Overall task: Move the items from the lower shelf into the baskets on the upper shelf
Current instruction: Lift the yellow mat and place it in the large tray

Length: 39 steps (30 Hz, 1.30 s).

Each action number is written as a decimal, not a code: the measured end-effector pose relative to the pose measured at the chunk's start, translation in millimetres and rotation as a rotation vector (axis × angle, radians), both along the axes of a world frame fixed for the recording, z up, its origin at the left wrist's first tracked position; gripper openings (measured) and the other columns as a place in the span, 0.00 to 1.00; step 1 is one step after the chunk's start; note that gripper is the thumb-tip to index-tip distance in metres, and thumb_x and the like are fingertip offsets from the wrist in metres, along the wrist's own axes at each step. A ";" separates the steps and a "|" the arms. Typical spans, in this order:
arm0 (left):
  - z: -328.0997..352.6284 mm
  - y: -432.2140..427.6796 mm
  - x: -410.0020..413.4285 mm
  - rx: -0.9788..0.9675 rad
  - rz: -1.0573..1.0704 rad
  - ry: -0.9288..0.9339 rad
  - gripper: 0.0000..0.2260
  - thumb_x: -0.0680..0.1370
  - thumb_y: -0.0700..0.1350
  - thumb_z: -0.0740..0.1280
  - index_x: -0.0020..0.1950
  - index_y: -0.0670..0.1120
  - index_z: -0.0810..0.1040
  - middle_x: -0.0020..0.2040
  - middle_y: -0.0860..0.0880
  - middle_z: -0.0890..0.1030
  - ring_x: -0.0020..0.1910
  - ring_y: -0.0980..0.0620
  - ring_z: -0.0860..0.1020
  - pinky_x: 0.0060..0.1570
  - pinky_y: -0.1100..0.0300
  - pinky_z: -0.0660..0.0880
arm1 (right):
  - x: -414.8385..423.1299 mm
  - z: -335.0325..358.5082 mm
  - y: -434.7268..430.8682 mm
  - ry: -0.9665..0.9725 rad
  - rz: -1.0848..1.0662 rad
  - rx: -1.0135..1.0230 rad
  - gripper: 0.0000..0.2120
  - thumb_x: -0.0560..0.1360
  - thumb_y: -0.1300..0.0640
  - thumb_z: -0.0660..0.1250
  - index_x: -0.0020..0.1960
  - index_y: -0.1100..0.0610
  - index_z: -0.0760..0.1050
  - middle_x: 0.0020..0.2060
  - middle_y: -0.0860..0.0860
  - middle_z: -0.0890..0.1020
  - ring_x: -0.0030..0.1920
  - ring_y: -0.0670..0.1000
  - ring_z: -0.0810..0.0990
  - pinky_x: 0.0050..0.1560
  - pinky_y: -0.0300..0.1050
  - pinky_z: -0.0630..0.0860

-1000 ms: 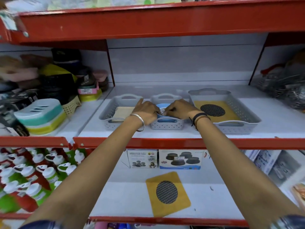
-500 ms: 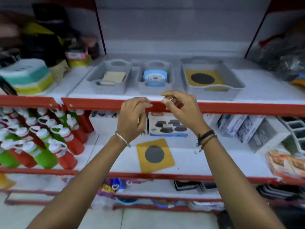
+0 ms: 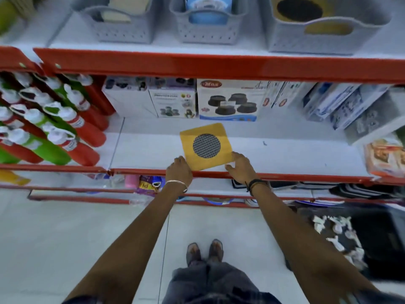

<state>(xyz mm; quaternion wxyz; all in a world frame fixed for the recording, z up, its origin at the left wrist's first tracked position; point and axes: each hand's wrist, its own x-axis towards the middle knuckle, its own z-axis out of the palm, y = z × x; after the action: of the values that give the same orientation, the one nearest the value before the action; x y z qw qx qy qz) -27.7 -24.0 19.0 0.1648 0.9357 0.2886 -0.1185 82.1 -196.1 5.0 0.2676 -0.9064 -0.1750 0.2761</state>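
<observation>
A yellow square packet with a round black mesh disc (image 3: 206,147) lies flat near the front edge of the white lower shelf (image 3: 285,154). My left hand (image 3: 178,170) touches its near left corner and my right hand (image 3: 240,165) its near right corner; neither has lifted it. On the upper shelf stand three grey baskets: the left basket (image 3: 122,29) holds a pale flat item, the middle basket (image 3: 206,29) a blue round item, and the large right basket (image 3: 317,38) another yellow mesh packet.
Red and green bottles (image 3: 54,128) lie stacked at the left of the lower shelf. Boxes (image 3: 226,102) line its back, more packages (image 3: 361,113) at the right. A red shelf lip (image 3: 219,66) runs overhead. Lower shelves and floor are beneath.
Both hands left the middle basket on the upper shelf, dropped down, and now rest on the front corners of the yellow packet on the lower shelf. The view tilted downward.
</observation>
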 end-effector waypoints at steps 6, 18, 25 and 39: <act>-3.6 -1.9 31.1 -0.155 0.199 -0.106 0.16 0.76 0.37 0.58 0.61 0.30 0.67 0.61 0.32 0.72 0.59 0.34 0.73 0.57 0.46 0.71 | 6.3 8.3 44.5 -0.051 -0.303 -0.099 0.19 0.75 0.56 0.65 0.61 0.66 0.69 0.62 0.65 0.73 0.63 0.65 0.72 0.60 0.53 0.72; 15.9 19.8 -36.1 -0.651 0.296 -0.590 0.10 0.72 0.40 0.69 0.46 0.42 0.68 0.40 0.36 0.77 0.40 0.45 0.76 0.38 0.52 0.73 | -13.9 39.3 -4.5 0.136 -0.139 0.405 0.11 0.74 0.59 0.69 0.53 0.60 0.71 0.50 0.55 0.80 0.47 0.54 0.78 0.49 0.49 0.75; 65.2 2.2 -75.4 -0.577 0.188 -0.907 0.10 0.73 0.50 0.65 0.50 0.47 0.70 0.43 0.47 0.81 0.43 0.56 0.81 0.42 0.56 0.77 | -33.7 114.4 -16.7 -0.134 0.056 0.527 0.07 0.75 0.57 0.68 0.50 0.56 0.71 0.46 0.56 0.83 0.45 0.56 0.81 0.47 0.48 0.77; 271.5 -31.3 42.6 -0.403 -0.149 -1.278 0.11 0.78 0.43 0.61 0.60 0.45 0.70 0.49 0.43 0.76 0.45 0.46 0.76 0.42 0.58 0.74 | 55.4 294.3 -49.4 -0.809 -0.109 0.908 0.19 0.74 0.53 0.68 0.63 0.57 0.72 0.50 0.53 0.76 0.43 0.47 0.76 0.43 0.28 0.72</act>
<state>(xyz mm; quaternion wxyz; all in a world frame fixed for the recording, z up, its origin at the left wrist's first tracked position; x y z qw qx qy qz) 14.9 -55.3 290.5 0.4657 0.7904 0.0411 0.3959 137.4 -245.5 299.2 0.5532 -0.7425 -0.3165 -0.2062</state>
